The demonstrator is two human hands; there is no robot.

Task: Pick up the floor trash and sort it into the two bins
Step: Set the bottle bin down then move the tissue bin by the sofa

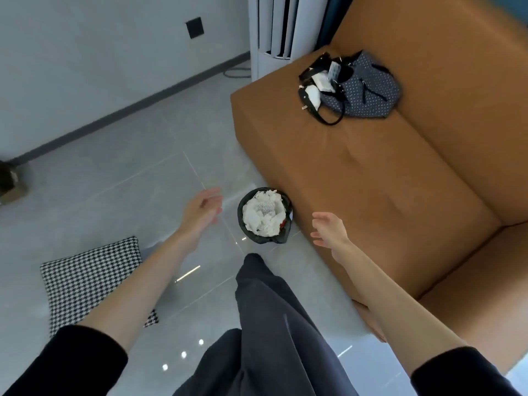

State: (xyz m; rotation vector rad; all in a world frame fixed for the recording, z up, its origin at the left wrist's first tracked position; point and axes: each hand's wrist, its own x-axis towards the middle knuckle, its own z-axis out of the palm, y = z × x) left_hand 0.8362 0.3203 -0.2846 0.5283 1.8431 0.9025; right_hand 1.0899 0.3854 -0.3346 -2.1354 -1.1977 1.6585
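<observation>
A small round bin with a black liner (243,221) stands on the grey tile floor against the sofa's front. It is heaped with crumpled white paper (264,217). My left hand (203,208) hovers just left of the bin, fingers relaxed and empty. My right hand (328,228) hangs to the bin's right, over the sofa's front edge, fingers spread and holding nothing. Only this one bin is in view.
An orange-brown sofa (400,181) fills the right side, with a dotted dark bag (363,90) and white items on its seat. A houndstooth cushion (88,278) lies on the floor at the left. My dark trouser leg (271,324) reaches forward below the bin. A white standing unit (271,32) rises behind the sofa.
</observation>
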